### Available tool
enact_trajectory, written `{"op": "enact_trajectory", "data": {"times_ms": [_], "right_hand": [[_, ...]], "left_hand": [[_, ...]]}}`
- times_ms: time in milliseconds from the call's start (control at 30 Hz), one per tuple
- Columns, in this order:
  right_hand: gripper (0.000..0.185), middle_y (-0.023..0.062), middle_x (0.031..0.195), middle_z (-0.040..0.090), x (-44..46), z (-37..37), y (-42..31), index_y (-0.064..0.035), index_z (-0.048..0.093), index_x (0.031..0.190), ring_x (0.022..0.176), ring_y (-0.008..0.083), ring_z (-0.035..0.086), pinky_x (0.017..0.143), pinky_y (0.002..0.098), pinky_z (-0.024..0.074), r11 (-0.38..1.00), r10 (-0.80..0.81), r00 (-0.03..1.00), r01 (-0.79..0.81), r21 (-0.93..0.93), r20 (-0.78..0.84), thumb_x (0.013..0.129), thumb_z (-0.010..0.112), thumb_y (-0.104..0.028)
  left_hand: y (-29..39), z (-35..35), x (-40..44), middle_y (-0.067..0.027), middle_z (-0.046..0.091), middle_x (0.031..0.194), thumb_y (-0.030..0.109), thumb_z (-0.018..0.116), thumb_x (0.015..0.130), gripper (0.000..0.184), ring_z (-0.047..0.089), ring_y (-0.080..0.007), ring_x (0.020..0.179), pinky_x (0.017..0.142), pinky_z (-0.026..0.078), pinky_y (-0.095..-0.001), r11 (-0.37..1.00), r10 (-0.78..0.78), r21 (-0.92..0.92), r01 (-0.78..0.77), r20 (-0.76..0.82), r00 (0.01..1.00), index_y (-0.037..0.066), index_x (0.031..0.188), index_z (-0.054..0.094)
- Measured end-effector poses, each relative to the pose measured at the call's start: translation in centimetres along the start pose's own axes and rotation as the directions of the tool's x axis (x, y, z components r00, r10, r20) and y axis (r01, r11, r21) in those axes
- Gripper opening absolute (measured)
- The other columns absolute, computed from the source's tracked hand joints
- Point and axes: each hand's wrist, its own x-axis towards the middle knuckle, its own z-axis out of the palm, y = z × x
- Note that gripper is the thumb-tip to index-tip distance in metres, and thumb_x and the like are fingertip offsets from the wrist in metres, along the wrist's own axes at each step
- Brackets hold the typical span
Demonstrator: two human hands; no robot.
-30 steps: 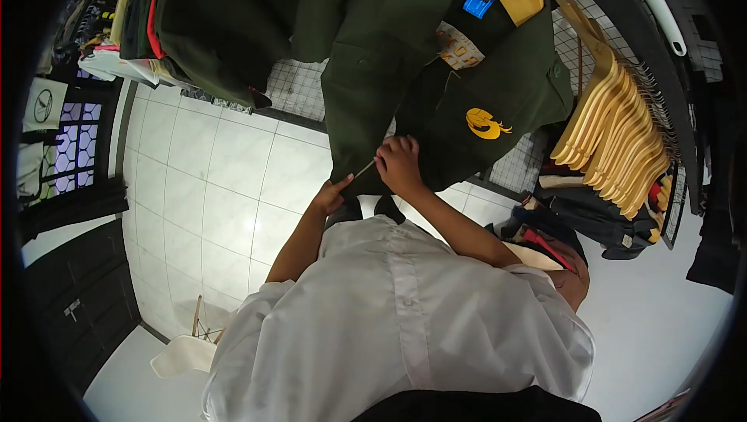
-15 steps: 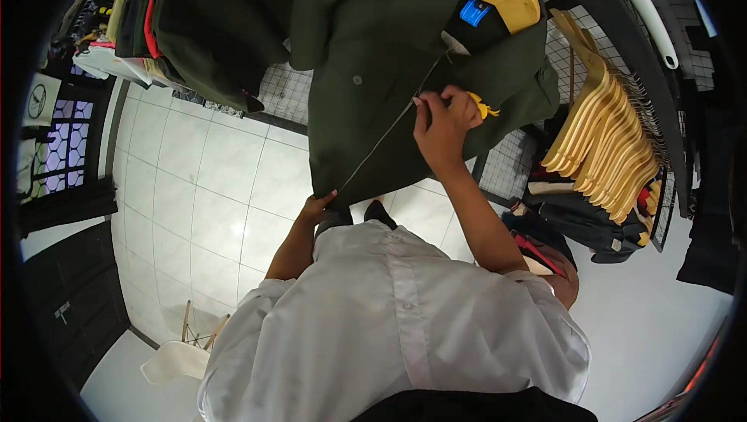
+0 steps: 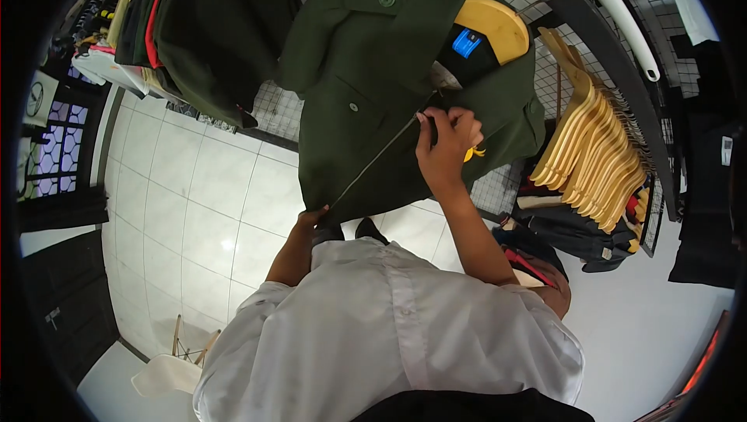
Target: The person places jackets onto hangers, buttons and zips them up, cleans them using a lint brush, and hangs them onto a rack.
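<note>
A dark green jacket [image 3: 358, 142] hangs in front of me on a wooden hanger [image 3: 496, 29], with a blue label [image 3: 466, 43] inside its collar. A thin grey zip line [image 3: 369, 165] runs slantwise down its front. My right hand [image 3: 449, 145] is closed in a pinch at the upper part of this line, just below the collar opening; a small zip pull there is mostly hidden by the fingers. My left hand [image 3: 313, 221] grips the jacket's bottom hem at the lower end of the line, holding the front taut. A yellow detail shows partly behind my right hand.
To the right, a row of bare wooden hangers [image 3: 599, 157] hangs from a dark rail, with folded clothes [image 3: 583, 231] below. Dark garments [image 3: 218, 33] hang at the upper left. A white chair [image 3: 167, 375] stands on the tiled floor [image 3: 198, 212] at lower left.
My right hand has moved up along the zip line, closer to the collar. The left hand stays at the hem. My view has shifted slightly, so the jacket sits lower in it.
</note>
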Motion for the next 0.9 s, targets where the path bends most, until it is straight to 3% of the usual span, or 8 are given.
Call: {"op": "enact_trajectory", "data": {"times_ms": [67,133,167,267,367,767,867,900], "right_hand": [[0.013,0.0045,0.087,0.047,-1.3,1.1,0.9,-0.0136,0.065,0.092,0.085,0.0233,0.043,0.075,0.0381,0.0276,1.000,-0.030,0.999,0.030,-0.004,0.020,0.079,0.067,-0.015],[0.016,0.0023,0.085,0.049,-2.5,2.2,1.6,-0.0127,0.065,0.095,0.084,0.0221,0.045,0.075,0.0385,0.0287,0.997,-0.073,0.996,0.073,-0.008,0.058,0.079,0.066,-0.013],[0.016,0.0023,0.085,0.049,-2.8,2.4,1.6,-0.0127,0.065,0.095,0.084,0.0221,0.045,0.075,0.0385,0.0287,0.997,-0.070,0.996,0.071,-0.012,0.055,0.079,0.066,-0.013],[0.022,-0.0001,0.081,0.052,-4.1,3.0,0.8,-0.0120,0.064,0.096,0.083,0.0207,0.048,0.077,0.0387,0.0300,0.978,-0.205,0.977,0.206,-0.020,0.065,0.074,0.065,-0.009],[0.025,0.0002,0.083,0.052,-4.0,3.5,0.5,-0.0121,0.063,0.097,0.086,0.0201,0.048,0.077,0.0374,0.0304,0.964,-0.244,0.964,0.252,-0.079,0.104,0.072,0.063,-0.009],[0.025,0.0012,0.086,0.053,-6.9,4.3,2.5,-0.0111,0.060,0.097,0.091,0.0190,0.047,0.081,0.0335,0.0325,0.857,-0.403,0.844,0.484,-0.178,0.355,0.073,0.054,-0.017],[0.025,0.0012,0.086,0.053,-5.9,3.2,2.2,-0.0110,0.060,0.097,0.091,0.0195,0.047,0.081,0.0337,0.0323,0.888,-0.366,0.869,0.433,-0.154,0.332,0.073,0.055,-0.016],[0.024,0.0012,0.086,0.054,-5.7,2.8,2.2,-0.0109,0.060,0.096,0.090,0.0197,0.047,0.082,0.0339,0.0321,0.901,-0.354,0.880,0.412,-0.137,0.317,0.073,0.055,-0.015]], "left_hand": [[0.5,-0.4,-0.1,-0.0173,0.056,0.121,0.032,0.081,0.070,0.073,0.054,-0.0277,0.112,0.094,0.044,-0.0426,0.996,0.020,0.093,-0.011,-0.096,0.995,0.005,0.130,0.047],[2.4,2.2,-3.8,-0.0153,0.054,0.118,0.027,0.077,0.072,0.072,0.056,-0.0308,0.106,0.090,0.045,-0.0450,0.972,0.146,0.234,0.017,-0.660,0.737,0.011,0.133,0.043],[3.6,3.1,-4.3,-0.0139,0.052,0.115,0.019,0.075,0.070,0.069,0.055,-0.0333,0.102,0.087,0.045,-0.0477,0.964,0.232,0.261,-0.056,-0.715,0.660,0.014,0.131,0.042],[7.3,6.4,-5.8,-0.0156,0.051,0.109,0.013,0.075,0.066,0.066,0.050,-0.0330,0.102,0.088,0.040,-0.0453,0.542,0.812,0.484,-0.687,-0.510,0.282,0.007,0.124,0.044],[15.3,10.2,-14.2,-0.0175,0.047,0.111,0.008,0.076,0.066,0.062,0.043,-0.0343,0.107,0.093,0.034,-0.0410,0.027,0.977,0.502,-0.864,-0.196,-0.083,-0.001,0.117,0.043],[21.7,15.8,-16.5,-0.0205,0.052,0.104,0.003,0.063,0.074,0.036,0.049,-0.0403,0.100,0.082,0.039,-0.0446,-0.179,0.981,0.401,-0.898,0.002,-0.194,0.001,0.107,0.048],[21.1,16.3,-17.5,-0.0207,0.057,0.092,0.000,0.062,0.074,0.026,0.057,-0.0390,0.088,0.073,0.045,-0.0432,0.164,0.984,0.271,-0.949,0.019,0.175,0.000,0.098,0.052],[21.1,16.5,-17.5,-0.0207,0.057,0.092,0.000,0.062,0.074,0.026,0.057,-0.0390,0.088,0.073,0.045,-0.0432,0.162,0.984,0.268,-0.950,0.023,0.174,0.000,0.098,0.052]]}}
